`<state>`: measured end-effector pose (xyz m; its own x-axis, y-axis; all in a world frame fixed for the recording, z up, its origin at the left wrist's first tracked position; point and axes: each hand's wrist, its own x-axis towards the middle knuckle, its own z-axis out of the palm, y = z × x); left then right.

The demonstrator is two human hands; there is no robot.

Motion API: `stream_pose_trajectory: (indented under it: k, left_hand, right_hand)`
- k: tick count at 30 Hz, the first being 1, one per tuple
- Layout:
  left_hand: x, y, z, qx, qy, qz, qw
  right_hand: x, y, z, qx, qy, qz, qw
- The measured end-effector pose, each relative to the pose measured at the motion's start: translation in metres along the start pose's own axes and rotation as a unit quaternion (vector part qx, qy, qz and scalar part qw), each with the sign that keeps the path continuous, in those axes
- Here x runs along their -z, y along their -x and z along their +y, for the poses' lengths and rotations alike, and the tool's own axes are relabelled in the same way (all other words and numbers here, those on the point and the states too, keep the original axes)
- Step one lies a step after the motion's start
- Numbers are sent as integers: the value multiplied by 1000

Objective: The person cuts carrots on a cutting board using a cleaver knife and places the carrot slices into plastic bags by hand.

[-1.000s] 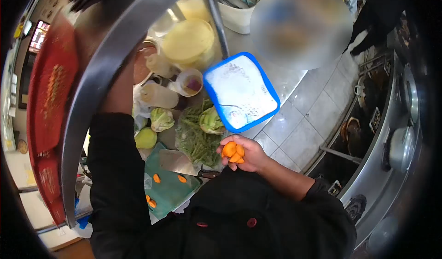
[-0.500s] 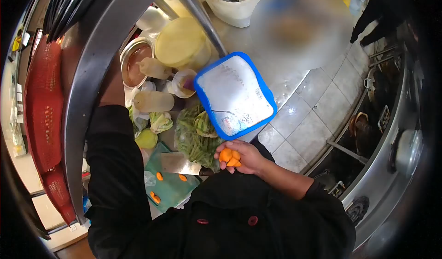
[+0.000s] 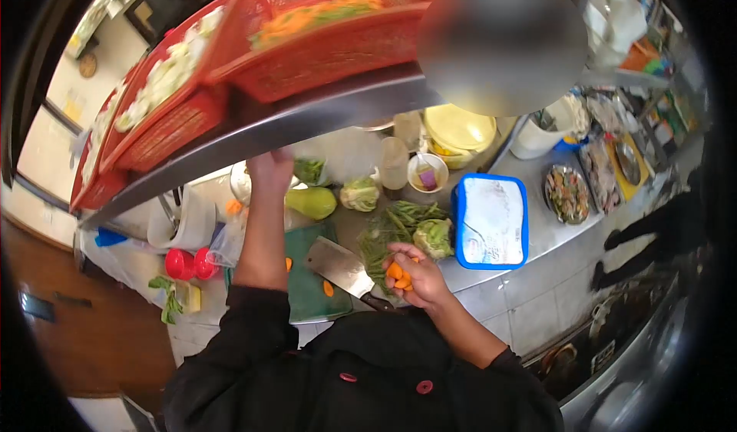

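Note:
My right hand (image 3: 418,280) is curled around several orange carrot slices (image 3: 401,273), in front of bagged green beans (image 3: 411,215) and a pale green cabbage-like head (image 3: 434,238). Below it, a cleaver (image 3: 338,267) lies on a green cutting board (image 3: 303,303), its dark handle over the board's edge. Loose carrot pieces (image 3: 328,288) rest on the board. My left hand (image 3: 270,167) reaches forward to the metal shelf edge; its fingers are hidden there. Near that wrist are a light green squash-like vegetable (image 3: 313,201) and a metal bowl (image 3: 239,182).
A metal shelf (image 3: 330,117) crosses above the counter, carrying red baskets (image 3: 322,59) of cut vegetables. A blue-rimmed tub (image 3: 491,221) stands right of the beans. Behind are squeeze bottles, a cup (image 3: 427,173) and a yellow-lidded container (image 3: 461,131). Red-lidded jars (image 3: 180,264) stand left.
My view has swung left and up, bringing the basket contents into sight. My left forearm and hand now show, reaching to the shelf edge. My right hand still holds the carrot slices.

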<state>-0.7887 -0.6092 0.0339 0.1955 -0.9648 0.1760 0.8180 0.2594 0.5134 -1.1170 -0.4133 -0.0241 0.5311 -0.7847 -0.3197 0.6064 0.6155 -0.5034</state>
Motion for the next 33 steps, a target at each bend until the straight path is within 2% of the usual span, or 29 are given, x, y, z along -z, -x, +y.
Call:
stream_pose_trajectory:
  k: [1,3,5,6,8,9,10,11,12,13,14,16,17,19,20,22,23,25,26,28,29,30,32,33]
  left_hand:
    - [22,17,10,1,-35,144,989]
    - [5,91,30,69,-89,147,983]
    - [26,142,42,84,-111,194,971]
    - [45,163,42,70,-101,201,972]
    - [92,195,35,49,-113,244,962]
    - [110,205,31,39,-104,256,960]
    - [126,217,24,3,-210,291,933]
    - [126,233,22,-25,-312,327,892]
    - [129,251,25,-24,-302,351,886]
    - [115,259,39,-9,-477,328,815]
    - [109,265,49,14,-634,288,717]
    - [113,280,49,7,-588,301,751]
    - [118,287,52,10,-583,313,749]
    - [123,299,59,85,-607,268,744]
    - [124,305,62,85,-604,271,744]
    - [123,318,72,-19,-684,293,668]
    - [119,324,83,-18,-684,291,669]
    - [103,333,108,-99,-678,286,670]
    - [87,336,119,-97,-678,283,671]
    - [46,340,145,9,-631,51,774]
    - [18,335,151,30,-654,4,756]
    - [23,333,144,29,-654,4,756]
    - [40,326,130,20,-746,-58,664]
    - [41,322,127,63,-723,-16,688]
  right_hand:
    - [-4,-10,5,-3,0,-15,1000]
    - [-23,-27,14,-13,27,-18,999]
    - [-46,-37,25,-34,52,-33,998]
    - [-50,-44,35,-44,66,-39,996]
    - [-52,-58,61,-160,153,-129,967]
    - [-77,-53,69,-178,154,-139,962]
    - [-77,-60,80,-195,161,-139,957]
    - [-72,-69,94,-199,244,-169,934]
    - [-63,-70,107,-206,321,-198,903]
    - [-86,-62,101,-244,328,-140,902]
    - [-97,-61,101,-262,282,-140,912]
    - [-101,-66,107,-270,296,-122,908]
    - [-102,-68,109,-281,299,-123,904]
    - [-104,-69,111,-276,317,-100,902]
    - [-104,-68,113,-278,319,-100,900]
    - [-102,-68,119,-256,302,-68,916]
    - [-101,-68,121,-255,302,-66,916]
    - [-97,-68,124,-247,282,-31,927]
    - [-94,-68,126,-246,281,-28,927]
    - [-86,-70,129,-246,265,-34,932]
    - [-82,-73,130,-246,265,-33,932]
    - [-80,-76,131,-254,269,-59,927]
    - [-81,-79,131,-261,273,-85,922]
    - [-83,-78,131,-244,287,-57,925]
